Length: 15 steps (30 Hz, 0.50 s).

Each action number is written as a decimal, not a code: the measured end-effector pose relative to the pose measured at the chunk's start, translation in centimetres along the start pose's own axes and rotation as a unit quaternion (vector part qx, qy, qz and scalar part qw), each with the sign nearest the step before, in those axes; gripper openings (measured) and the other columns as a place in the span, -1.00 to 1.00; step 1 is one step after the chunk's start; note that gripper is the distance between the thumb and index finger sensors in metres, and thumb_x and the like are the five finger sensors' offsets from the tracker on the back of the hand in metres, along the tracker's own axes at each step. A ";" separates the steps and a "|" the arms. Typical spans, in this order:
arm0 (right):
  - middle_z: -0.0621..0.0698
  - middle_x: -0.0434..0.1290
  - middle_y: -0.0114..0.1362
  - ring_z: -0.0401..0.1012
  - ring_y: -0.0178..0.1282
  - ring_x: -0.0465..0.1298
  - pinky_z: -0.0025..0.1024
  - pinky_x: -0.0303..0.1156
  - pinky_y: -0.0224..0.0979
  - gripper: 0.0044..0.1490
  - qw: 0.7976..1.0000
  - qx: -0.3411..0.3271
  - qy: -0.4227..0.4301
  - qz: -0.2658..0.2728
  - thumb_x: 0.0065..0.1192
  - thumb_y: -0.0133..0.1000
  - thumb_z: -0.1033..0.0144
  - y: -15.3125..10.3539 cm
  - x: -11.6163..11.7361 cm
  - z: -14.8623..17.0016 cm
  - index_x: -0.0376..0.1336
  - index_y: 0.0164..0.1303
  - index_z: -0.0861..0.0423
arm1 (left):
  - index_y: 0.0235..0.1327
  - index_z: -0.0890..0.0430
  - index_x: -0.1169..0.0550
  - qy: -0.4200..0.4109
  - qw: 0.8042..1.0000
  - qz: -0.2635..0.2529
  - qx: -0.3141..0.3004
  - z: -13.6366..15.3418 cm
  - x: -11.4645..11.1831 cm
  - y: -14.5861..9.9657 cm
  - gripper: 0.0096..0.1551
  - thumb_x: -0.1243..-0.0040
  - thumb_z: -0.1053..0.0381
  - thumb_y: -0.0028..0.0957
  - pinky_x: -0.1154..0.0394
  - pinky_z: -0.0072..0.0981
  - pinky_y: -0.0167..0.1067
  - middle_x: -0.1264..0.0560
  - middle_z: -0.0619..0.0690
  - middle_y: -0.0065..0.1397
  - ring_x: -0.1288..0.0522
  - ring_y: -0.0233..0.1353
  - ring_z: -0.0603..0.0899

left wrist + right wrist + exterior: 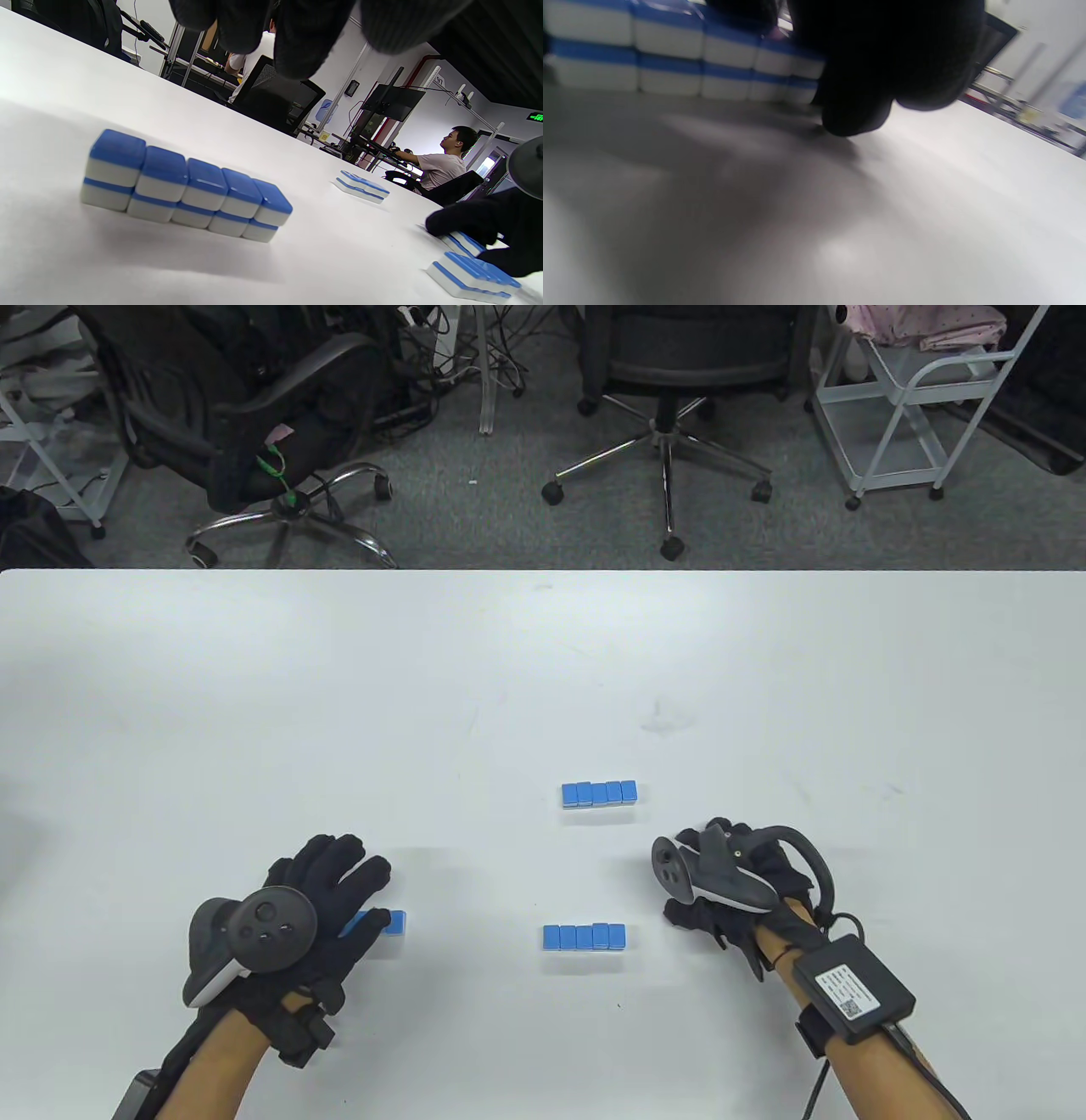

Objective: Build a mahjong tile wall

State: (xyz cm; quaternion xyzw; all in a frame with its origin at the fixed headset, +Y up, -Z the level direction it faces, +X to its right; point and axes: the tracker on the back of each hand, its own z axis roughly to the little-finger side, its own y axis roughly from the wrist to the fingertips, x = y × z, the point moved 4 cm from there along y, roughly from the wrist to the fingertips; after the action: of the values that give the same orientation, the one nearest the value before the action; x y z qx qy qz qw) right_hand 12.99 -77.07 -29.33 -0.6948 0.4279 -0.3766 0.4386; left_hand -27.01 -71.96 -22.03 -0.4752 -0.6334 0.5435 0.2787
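left hand (327,899) fingers straight, resting over blue-backed tile stack (392,923) | right hand (734,891) curled, grip unclear | near tile row (584,937) five wide, two high, white worktop (339,712) | far tile row (599,793) beyond

Your table view looks steeply down on the white table (509,687) from above the near edge. Your left wrist view sits low, facing across a two-layer tile stack (186,188). Your right wrist view sits nearer, blurred; both share table and tiles.
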 end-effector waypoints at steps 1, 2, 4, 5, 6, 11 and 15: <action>0.18 0.39 0.48 0.01 0.07 0.63 0.03 0.54 0.19 0.18 1.000 -0.010 -0.004 0.008 0.22 -0.49 -0.55 0.5 -0.2 -0.3 0.17 0.31 -0.13 | 0.55 -0.16 -0.36 -0.001 1.000 0.001 0.000 0.0 0.0 0.0 -0.25 0.02 -0.35 0.05 0.14 0.40 0.55 -0.08 -0.02 0.74 0.07 0.72 0.26; 0.17 0.39 0.49 0.00 0.04 0.64 0.02 0.54 0.18 0.18 0.999 -0.026 -0.013 0.012 0.22 -0.50 -0.55 1.0 -0.4 -0.5 0.17 0.31 -0.14 | 0.54 -0.17 -0.35 -0.001 1.000 0.001 0.000 0.0 0.0 0.1 -0.25 0.02 -0.35 0.05 0.13 0.40 0.55 -0.07 -0.02 0.74 0.07 0.72 0.26; 0.15 0.38 0.50 -0.02 0.00 0.65 0.00 0.55 0.15 0.17 0.997 -0.066 -0.036 0.025 0.21 -0.51 -0.54 1.5 -0.7 -1.1 0.16 0.31 -0.15 | 0.54 -0.16 -0.36 -0.001 1.000 -0.001 0.000 0.0 0.2 0.2 -0.25 0.02 -0.35 0.05 0.13 0.40 0.55 -0.07 -0.02 0.74 0.06 0.72 0.26; 0.15 0.40 0.49 -0.03 -0.04 0.66 -0.01 0.56 0.11 0.17 0.996 -0.077 -0.041 0.032 0.20 -0.52 -0.54 1.6 -0.8 -1.2 0.18 0.30 -0.15 | 0.54 -0.17 -0.36 0.000 1.000 -0.001 0.000 0.0 0.2 0.2 -0.25 0.02 -0.35 0.05 0.13 0.41 0.55 -0.07 -0.02 0.74 0.06 0.72 0.26; 0.15 0.41 0.49 -0.04 -0.07 0.67 -0.02 0.57 0.08 0.17 0.993 -0.100 -0.042 0.041 0.21 -0.52 -0.54 1.8 -0.9 -1.3 0.19 0.29 -0.15 | 0.54 -0.17 -0.36 0.000 1.000 -0.002 -0.001 0.0 0.3 0.3 -0.25 0.02 -0.35 0.05 0.13 0.41 0.55 -0.08 -0.02 0.74 0.07 0.72 0.26; 0.17 0.40 0.49 -0.05 -0.11 0.66 -0.02 0.57 0.04 0.16 0.987 -0.142 -0.024 0.071 0.23 -0.52 -0.52 2.2 -0.8 -1.1 0.20 0.29 -0.14 | 0.55 -0.16 -0.35 -0.004 1.000 -0.002 0.003 0.1 0.4 0.7 -0.25 0.02 -0.35 0.05 0.14 0.40 0.55 -0.07 -0.02 0.75 0.07 0.72 0.25; 0.16 0.36 0.52 -0.05 -0.04 0.65 0.00 0.56 0.11 0.15 0.984 -0.163 -0.022 0.076 0.23 -0.51 -0.49 2.6 -0.7 -1.1 0.18 0.29 -0.16 | 0.54 -0.17 -0.35 -0.002 1.000 -0.001 0.005 0.2 0.5 0.6 -0.25 0.02 -0.35 0.05 0.13 0.40 0.55 -0.07 -0.02 0.75 0.06 0.72 0.25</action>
State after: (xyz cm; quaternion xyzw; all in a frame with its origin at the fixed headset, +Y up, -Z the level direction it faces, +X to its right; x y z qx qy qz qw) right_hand 11.06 -77.35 -31.48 -0.7302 0.5255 -0.2521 0.3565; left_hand -27.18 -71.64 -22.74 -0.4721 -0.6318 0.5471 0.2802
